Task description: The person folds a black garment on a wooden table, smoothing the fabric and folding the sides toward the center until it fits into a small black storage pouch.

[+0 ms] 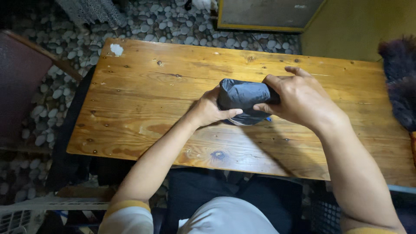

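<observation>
Both hands, left hand (pixel 208 110) and right hand (pixel 294 97), have fingers clamped on a folded dark bundle (pixel 242 97) on the wooden table (pixel 143 95), already compactly rolled.

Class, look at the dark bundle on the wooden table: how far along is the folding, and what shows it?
Done: the dark bundle is already a compact, rolled-up packet on the table. In hand: the left hand grips its left end, and the right hand wraps its right end, both pressing it together. Left: it is not yet released, and a pale edge shows underneath, so a final tuck probably remains.
</observation>
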